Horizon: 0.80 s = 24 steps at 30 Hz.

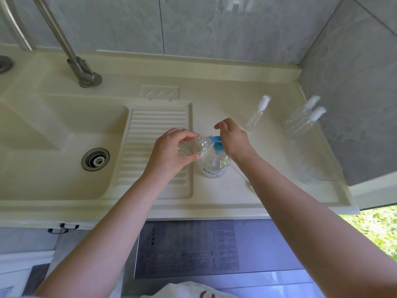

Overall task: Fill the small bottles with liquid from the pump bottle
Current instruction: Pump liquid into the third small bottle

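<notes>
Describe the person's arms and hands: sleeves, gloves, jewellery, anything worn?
Both forearms are bare along all that shows, with no sleeves in view. The left hand and right hand wear no gloves. No watch, bracelet or ring is visible on either wrist or on the fingers that show. No markings, tape or cables on either arm.

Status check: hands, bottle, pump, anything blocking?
Left hand grips small bottle, mouth at blue pump spout. Right hand presses pump bottle head. Nothing blocking.

Home laundry corner: cream sink (53,130) with ribbed washboard (154,147), tiled walls (214,24).
</notes>
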Available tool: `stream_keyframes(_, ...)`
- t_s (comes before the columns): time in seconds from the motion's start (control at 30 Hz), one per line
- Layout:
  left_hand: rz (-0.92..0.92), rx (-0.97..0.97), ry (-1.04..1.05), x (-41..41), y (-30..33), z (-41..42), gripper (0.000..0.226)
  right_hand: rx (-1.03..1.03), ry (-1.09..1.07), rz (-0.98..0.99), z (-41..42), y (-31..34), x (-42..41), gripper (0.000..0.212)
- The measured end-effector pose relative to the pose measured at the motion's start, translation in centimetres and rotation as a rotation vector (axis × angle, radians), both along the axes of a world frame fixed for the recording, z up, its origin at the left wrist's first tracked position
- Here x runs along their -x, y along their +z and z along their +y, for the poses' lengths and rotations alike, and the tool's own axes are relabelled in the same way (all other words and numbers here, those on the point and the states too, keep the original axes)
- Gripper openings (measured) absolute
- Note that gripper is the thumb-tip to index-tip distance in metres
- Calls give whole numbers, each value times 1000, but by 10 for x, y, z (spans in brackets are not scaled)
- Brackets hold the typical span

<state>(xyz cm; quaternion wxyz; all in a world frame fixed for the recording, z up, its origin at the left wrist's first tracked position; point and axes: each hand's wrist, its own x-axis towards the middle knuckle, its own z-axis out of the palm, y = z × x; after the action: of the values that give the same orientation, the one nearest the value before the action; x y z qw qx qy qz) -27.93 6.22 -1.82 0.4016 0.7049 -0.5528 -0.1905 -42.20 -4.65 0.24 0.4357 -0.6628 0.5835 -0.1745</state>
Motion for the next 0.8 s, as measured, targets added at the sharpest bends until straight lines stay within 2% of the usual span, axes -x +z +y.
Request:
stream_keyframes(0.13, 0, -11, -5, 0, -1, 0, 49, 42, -10, 14, 2, -2, -1, 35)
stream_keyframes(0.37, 16, 4, -4, 2, 0, -1, 50, -96, 3, -27, -2, 3, 3, 41)
stream_keyframes(0.63, -22, -14, -2, 1, 0, -1, 49, 38, -5, 5, 1, -3, 0, 37)
stream_keyframes(0.8, -18, -7, 5, 1, 1, 1, 49, -78, 12, -26, -3, 2, 3, 41)
